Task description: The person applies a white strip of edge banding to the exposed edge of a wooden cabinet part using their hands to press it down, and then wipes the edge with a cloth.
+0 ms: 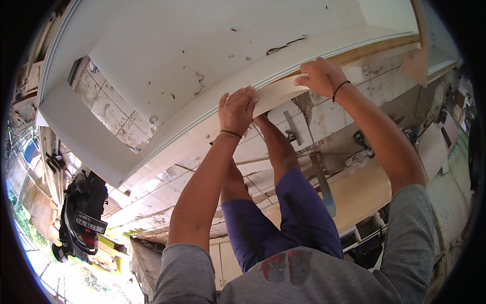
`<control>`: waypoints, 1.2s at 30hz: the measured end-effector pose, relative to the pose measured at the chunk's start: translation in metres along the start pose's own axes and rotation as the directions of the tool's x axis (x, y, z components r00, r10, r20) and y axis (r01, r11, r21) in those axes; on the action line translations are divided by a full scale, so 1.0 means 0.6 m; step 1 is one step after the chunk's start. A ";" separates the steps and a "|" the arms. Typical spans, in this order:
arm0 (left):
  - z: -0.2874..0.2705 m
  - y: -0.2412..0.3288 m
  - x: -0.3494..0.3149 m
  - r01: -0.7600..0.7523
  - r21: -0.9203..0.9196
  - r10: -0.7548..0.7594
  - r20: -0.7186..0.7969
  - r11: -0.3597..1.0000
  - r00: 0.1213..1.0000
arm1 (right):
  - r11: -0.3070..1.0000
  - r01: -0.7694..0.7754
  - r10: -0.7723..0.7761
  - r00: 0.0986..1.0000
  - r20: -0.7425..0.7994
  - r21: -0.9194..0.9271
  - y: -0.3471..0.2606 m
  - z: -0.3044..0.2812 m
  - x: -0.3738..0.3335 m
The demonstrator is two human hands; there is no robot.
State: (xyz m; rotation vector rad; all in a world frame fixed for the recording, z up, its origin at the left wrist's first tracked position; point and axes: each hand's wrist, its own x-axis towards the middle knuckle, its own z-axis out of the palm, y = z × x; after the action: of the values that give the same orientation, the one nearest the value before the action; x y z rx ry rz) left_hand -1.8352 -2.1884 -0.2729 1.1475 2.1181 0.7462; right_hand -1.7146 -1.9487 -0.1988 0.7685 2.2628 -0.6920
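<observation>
A large white cabinet (152, 96) fills the far part of the view, with a grooved front edge running diagonally. Along that edge lies a pale strip (283, 91), its right part bowed away from the bare brown wood (374, 50). My left hand (238, 110) rests on the strip at the edge, fingers stretched out close together and thumb to the right. Further right, my right hand (323, 77) has its fingers bent over the strip and its thumb against it. The fingertips of the right hand are partly hidden.
A square opening (109, 104) at the cabinet's left shows floor tiles. Below lie tools, including a hand saw (324, 187), and a tan board (359, 195). A dark motorcycle (81, 218) stands at the left. A green-and-black tool (362, 142) lies at the right.
</observation>
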 end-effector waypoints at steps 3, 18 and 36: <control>0.004 -0.001 -0.004 -0.037 0.051 0.037 -0.006 0.998 0.999 | 1.000 -0.013 0.013 1.000 0.007 -0.013 0.005 0.004 0.012; 0.003 0.006 0.008 0.133 -0.094 -0.136 -0.024 0.987 0.990 | 0.997 0.053 -0.059 0.993 0.101 0.062 0.023 0.008 0.032; 0.004 0.013 0.003 -0.020 0.121 0.028 -0.066 0.992 0.997 | 0.996 0.071 -0.066 0.993 -0.096 0.052 0.026 0.030 0.013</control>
State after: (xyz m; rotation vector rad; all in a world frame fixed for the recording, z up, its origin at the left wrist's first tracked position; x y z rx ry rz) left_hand -1.8304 -2.1830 -0.2694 1.2286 2.2356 0.6853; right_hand -1.7018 -1.9470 -0.2204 0.7676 2.3740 -0.7682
